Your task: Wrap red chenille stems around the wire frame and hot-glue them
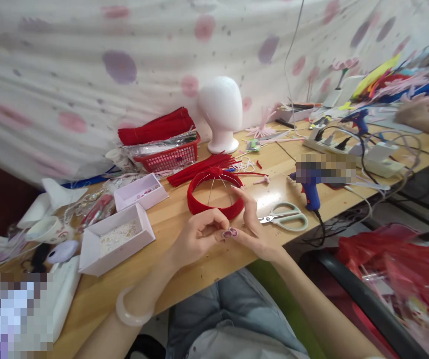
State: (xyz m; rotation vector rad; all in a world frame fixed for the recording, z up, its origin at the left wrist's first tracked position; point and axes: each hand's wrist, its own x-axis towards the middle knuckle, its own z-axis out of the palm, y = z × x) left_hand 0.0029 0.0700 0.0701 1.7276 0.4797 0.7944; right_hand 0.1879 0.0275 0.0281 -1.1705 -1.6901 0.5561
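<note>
My left hand (198,238) is curled near the front edge of the wooden table (184,279), its fingers pinched together on something too small to make out. My right hand (250,227) meets it from the right; its thumb with a decorated nail touches the left fingertips, while its other fingers stretch up against the red velvet hoop (199,199). The hoop stands on the table just behind both hands, with thin wires across it and a bundle of red pipe cleaners (203,169) behind it.
Pale green scissors (286,217) and a blue glue gun (310,188) lie right of the hands. Two white trays (115,239) sit left. Behind are a red basket (169,157), a white foam head (221,113) and a power strip (330,144). Another person's arm (423,117) rests far right.
</note>
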